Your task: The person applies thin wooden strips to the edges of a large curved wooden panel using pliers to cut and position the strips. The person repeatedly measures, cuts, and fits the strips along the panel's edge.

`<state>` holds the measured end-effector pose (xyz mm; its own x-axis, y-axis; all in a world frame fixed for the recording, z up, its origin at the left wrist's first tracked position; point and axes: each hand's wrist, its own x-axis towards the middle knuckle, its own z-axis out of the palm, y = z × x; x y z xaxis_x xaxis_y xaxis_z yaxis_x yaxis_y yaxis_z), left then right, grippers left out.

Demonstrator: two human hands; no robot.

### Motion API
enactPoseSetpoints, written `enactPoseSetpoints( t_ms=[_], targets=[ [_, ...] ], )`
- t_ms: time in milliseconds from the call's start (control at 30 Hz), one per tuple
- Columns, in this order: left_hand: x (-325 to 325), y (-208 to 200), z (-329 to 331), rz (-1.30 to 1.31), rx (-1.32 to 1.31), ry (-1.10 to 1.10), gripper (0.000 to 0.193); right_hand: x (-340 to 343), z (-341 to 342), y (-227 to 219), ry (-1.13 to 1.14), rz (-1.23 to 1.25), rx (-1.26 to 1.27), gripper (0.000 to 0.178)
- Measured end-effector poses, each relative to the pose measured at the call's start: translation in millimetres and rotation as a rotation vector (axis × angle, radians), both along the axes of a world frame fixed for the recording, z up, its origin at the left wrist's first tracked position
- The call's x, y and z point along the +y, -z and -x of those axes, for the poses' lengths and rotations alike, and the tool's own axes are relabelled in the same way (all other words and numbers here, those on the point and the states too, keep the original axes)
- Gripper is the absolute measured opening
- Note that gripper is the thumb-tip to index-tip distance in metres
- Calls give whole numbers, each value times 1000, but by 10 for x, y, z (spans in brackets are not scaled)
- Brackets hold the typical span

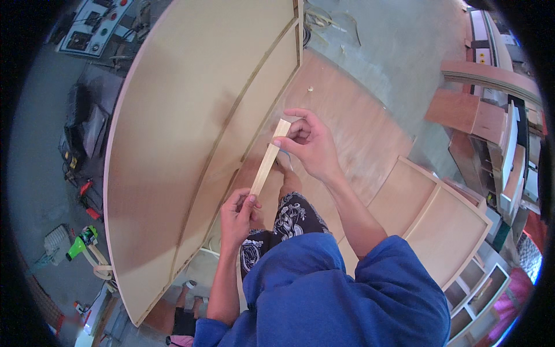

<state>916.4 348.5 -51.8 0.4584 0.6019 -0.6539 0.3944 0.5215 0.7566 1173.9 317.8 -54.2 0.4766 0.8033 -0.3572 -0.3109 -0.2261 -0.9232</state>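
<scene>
A short, pale wooden strip (265,166) is held slantwise between my two hands, its upper end leaning to the right. Down at its lower end, my left hand (236,218) pinches it with thumb and fingers. My right hand (314,147) grips it near the upper end, thumb on the front face and index finger stretched past the tip; part of the other fingers' contact is hidden. Just left of the strip stands a large, light-coloured panel (179,110) with a curved outer edge. Darker strips run along its right side, and neither hand appears to touch it.
Below my hands lies a reddish plywood sheet (347,115). A shallow wooden frame (433,202) sits at right, with stacked boards (454,107) beyond it. On the left floor are a green tool (82,243) and dark bags (81,121); a control box (92,29) stands far left.
</scene>
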Motion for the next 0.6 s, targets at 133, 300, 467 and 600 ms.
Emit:
enactPoseSetpoints(
  t_ms=[133,300,467,600],
  targets=[
    [100,36,-118,46,16,-71,21,199,-37,148,54,-13,5,47],
    [285,-18,-303,66,54,-94,23,429,-199,259,51,9,6,41],
    [355,13,-286,51,93,-115,23,567,-237,281,57,5,3,40],
    [384,50,-211,17,133,-86,24,587,-204,288,23,50,106,38]
  ],
)
